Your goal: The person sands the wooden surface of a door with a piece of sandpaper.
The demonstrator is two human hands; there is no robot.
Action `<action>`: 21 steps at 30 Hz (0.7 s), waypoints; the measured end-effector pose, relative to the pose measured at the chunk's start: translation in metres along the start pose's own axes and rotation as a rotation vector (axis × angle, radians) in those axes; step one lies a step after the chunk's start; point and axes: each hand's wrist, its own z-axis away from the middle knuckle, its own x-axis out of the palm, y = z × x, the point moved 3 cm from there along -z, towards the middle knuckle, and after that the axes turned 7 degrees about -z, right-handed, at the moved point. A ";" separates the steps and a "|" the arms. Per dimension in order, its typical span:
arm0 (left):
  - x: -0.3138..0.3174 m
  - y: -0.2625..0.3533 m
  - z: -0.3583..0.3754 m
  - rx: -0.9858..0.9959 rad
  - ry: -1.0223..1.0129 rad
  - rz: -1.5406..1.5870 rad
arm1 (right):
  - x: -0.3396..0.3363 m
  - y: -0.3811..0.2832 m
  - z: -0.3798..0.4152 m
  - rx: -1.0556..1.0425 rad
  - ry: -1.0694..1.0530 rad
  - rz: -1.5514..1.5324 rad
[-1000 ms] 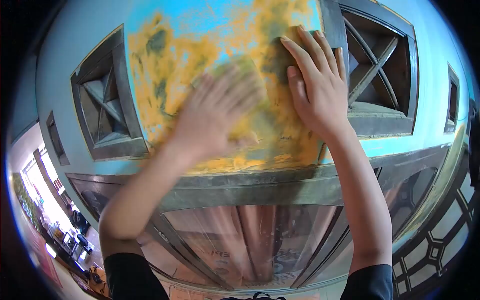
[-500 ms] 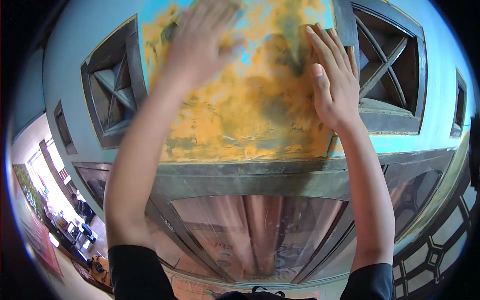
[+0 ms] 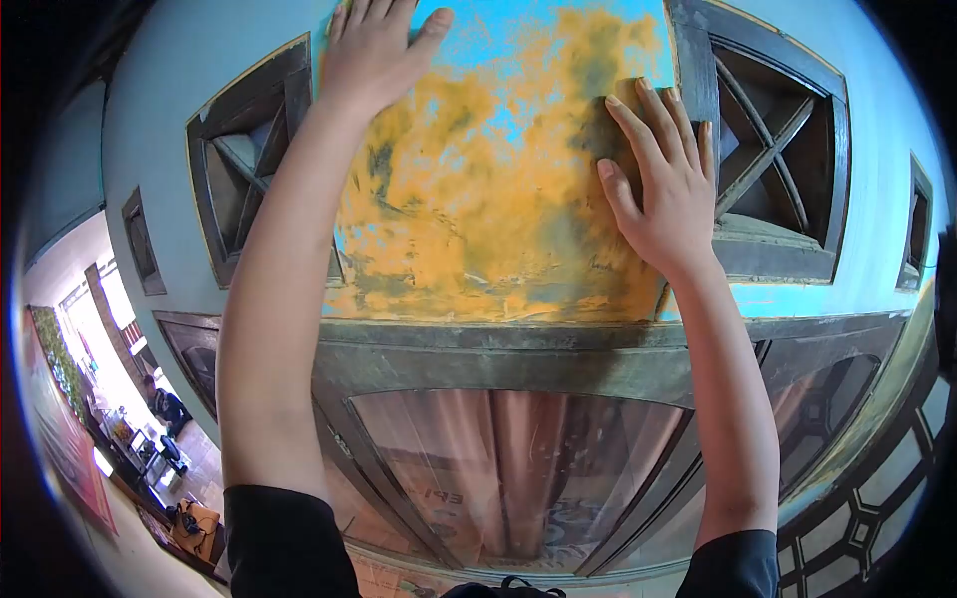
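Both my arms reach up to a wall section covered in patchy orange and dark smears, with bright blue paint showing through near the top. My left hand lies against its upper left part, fingers stretched out and thumb spread; the fingertips meet the top edge of the view. Whether anything lies under that palm is hidden. On the right side of the patch, my right hand rests flat with fingers apart, beside the frame of the right vent opening. No object shows in it.
A second crossed-bar vent sits left of the patch. Below runs a dark wooden beam above glazed panels with a curtain behind. At the far left, a person is near a bright opening. A dark lattice stands lower right.
My left hand, blurred by motion before, is now sharper and further left and slightly higher on the wall. The right hand keeps about the same place on the patch. The view has shifted slightly.
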 end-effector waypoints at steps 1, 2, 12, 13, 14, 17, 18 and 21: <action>-0.010 0.001 -0.007 -0.106 -0.093 -0.090 | 0.000 0.000 0.000 0.004 -0.001 -0.003; -0.018 0.014 -0.009 -0.091 -0.146 -0.016 | -0.001 0.000 0.000 0.009 -0.002 -0.006; -0.020 0.008 -0.017 -0.047 -0.145 -0.017 | -0.001 0.000 0.002 0.002 0.009 -0.025; -0.014 0.011 -0.023 -0.083 -0.121 -0.016 | -0.001 0.000 0.003 0.007 0.007 -0.025; -0.009 0.012 -0.027 -0.121 -0.095 -0.016 | 0.000 0.000 0.003 0.010 0.006 -0.024; -0.060 0.074 -0.017 0.046 -0.189 0.075 | -0.001 0.000 0.001 0.014 0.002 -0.014; -0.071 0.098 -0.012 0.207 -0.225 0.124 | -0.001 0.000 0.001 0.010 0.001 -0.013; -0.025 0.126 -0.019 0.442 0.059 0.152 | -0.001 0.000 0.002 0.002 -0.008 0.012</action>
